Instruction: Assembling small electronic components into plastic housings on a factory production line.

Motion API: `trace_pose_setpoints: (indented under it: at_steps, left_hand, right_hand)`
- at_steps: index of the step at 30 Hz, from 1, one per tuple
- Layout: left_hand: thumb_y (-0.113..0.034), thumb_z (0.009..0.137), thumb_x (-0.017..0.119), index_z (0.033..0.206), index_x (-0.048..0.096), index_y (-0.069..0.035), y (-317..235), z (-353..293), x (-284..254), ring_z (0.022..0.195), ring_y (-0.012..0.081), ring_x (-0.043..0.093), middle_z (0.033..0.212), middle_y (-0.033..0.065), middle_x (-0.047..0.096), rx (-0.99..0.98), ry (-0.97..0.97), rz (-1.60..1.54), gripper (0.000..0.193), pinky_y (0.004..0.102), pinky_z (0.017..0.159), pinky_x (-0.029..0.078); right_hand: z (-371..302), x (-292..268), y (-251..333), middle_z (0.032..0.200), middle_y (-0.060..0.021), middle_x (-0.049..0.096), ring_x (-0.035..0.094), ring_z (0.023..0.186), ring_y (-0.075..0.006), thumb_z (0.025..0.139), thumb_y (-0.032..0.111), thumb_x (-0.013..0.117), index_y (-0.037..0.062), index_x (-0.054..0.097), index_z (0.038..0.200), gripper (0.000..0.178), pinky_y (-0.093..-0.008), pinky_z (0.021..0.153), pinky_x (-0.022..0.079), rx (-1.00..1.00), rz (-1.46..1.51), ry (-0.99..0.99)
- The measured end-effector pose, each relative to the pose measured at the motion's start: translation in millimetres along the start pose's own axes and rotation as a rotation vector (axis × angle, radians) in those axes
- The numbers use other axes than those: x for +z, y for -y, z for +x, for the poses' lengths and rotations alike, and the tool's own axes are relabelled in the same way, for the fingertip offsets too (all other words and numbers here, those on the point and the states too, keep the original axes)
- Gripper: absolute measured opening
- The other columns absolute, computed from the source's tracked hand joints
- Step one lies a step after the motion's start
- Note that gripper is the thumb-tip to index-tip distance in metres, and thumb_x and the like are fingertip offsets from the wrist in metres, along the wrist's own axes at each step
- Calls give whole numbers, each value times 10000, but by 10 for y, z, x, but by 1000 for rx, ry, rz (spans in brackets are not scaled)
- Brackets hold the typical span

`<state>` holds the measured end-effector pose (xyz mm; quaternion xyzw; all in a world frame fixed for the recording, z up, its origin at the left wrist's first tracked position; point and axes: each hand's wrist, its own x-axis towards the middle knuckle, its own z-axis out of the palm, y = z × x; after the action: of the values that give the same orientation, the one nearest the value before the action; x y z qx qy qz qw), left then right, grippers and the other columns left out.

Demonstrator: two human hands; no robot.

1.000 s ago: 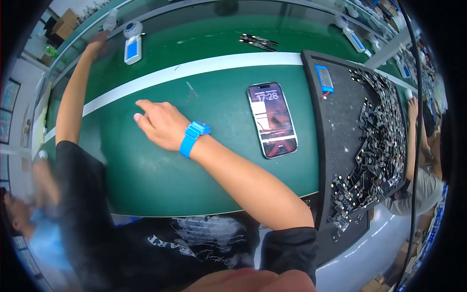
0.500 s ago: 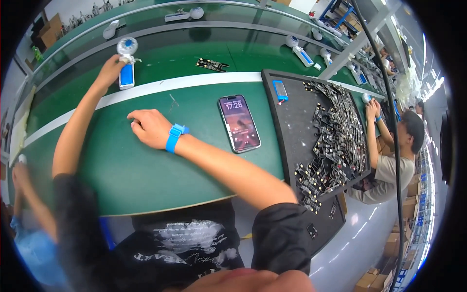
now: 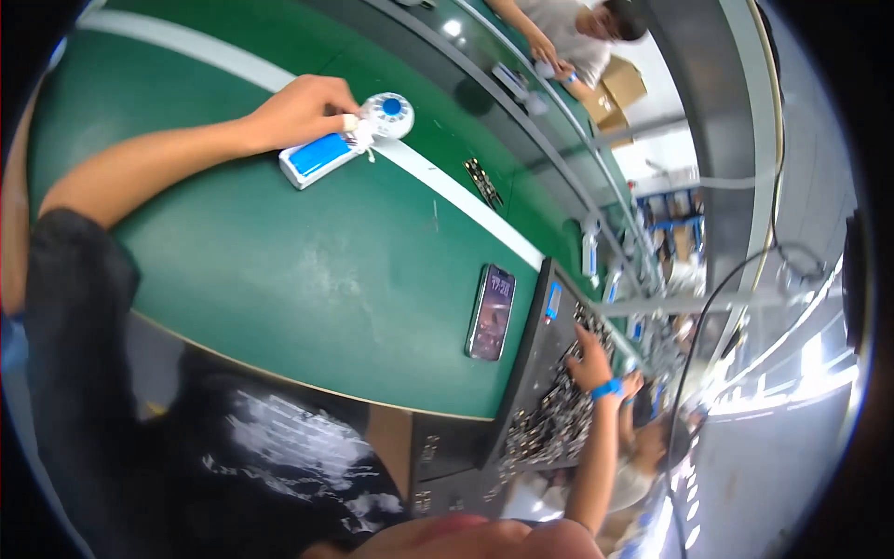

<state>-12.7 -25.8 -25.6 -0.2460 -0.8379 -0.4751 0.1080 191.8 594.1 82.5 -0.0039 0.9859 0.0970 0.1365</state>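
My left hand (image 3: 303,114) is closed around the neck of a white handheld fan (image 3: 386,119). The fan has a round head with a blue centre, a blue block in its open handle and loose white wires near my fingertips. It lies tilted across the white strip and the green tabletop. My right hand (image 3: 589,361) reaches over a black tray (image 3: 523,373) heaped with small black circuit boards (image 3: 549,410). Its fingers are stretched out and somewhat blurred, and I see nothing held in them. A blue battery-like block (image 3: 553,301) lies at the tray's far end.
A phone (image 3: 491,312) lies on the green table (image 3: 279,270) beside the tray. One circuit board (image 3: 483,182) sits beyond the white strip. More fans (image 3: 590,254) stand along the far rails. Across the line, another person (image 3: 568,42) handles a white object; a co-worker sits at right.
My view has turned and tilted. The left hand has brought the fan nearer, from beyond the white strip onto its near side. My right hand has gone from the tabletop to the tray.
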Motion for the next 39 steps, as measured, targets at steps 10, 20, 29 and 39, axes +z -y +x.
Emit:
trace_pose_setpoints:
  at_steps: [10, 20, 29, 39]
  left_hand:
    - [-106, 852, 680, 972, 757, -9, 34, -110, -36, 905, 175, 667, 961, 86, 725, 116, 8, -356, 173, 317, 840, 527]
    - [-125, 882, 691, 1041, 750, -7, -61, -137, 11, 806, 113, 653, 906, 79, 742, 69, 194, -524, 207, 288, 781, 528]
    - [-125, 859, 736, 980, 760, 0, -122, -135, -27, 719, 93, 645, 834, 65, 733, 55, 166, -574, 176, 267, 634, 508]
    - [-83, 824, 747, 880, 734, 43, -628, -474, 82, 647, 111, 664, 758, 84, 719, -10, 60, -442, 139, 269, 603, 523]
  right_hand:
    - [1913, -538, 2574, 1311, -216, 580, 610, 1137, -400, 878, 100, 588, 60, 575, 1344, 468, -475, 969, 505, -476, 134, -429]
    - [2382, -768, 3205, 1199, -207, 623, 634, 1082, -413, 814, 41, 586, 45, 638, 1229, 418, -468, 923, 532, -384, 66, -411]
    - [1130, -373, 3582, 1128, -152, 645, 674, 944, -219, 887, -67, 636, -25, 629, 1075, 192, -320, 791, 586, -594, 665, -937]
    - [884, -167, 4164, 1237, -248, 609, 641, 1072, -242, 964, -31, 575, 29, 403, 966, 182, -365, 899, 564, -438, 1554, -791]
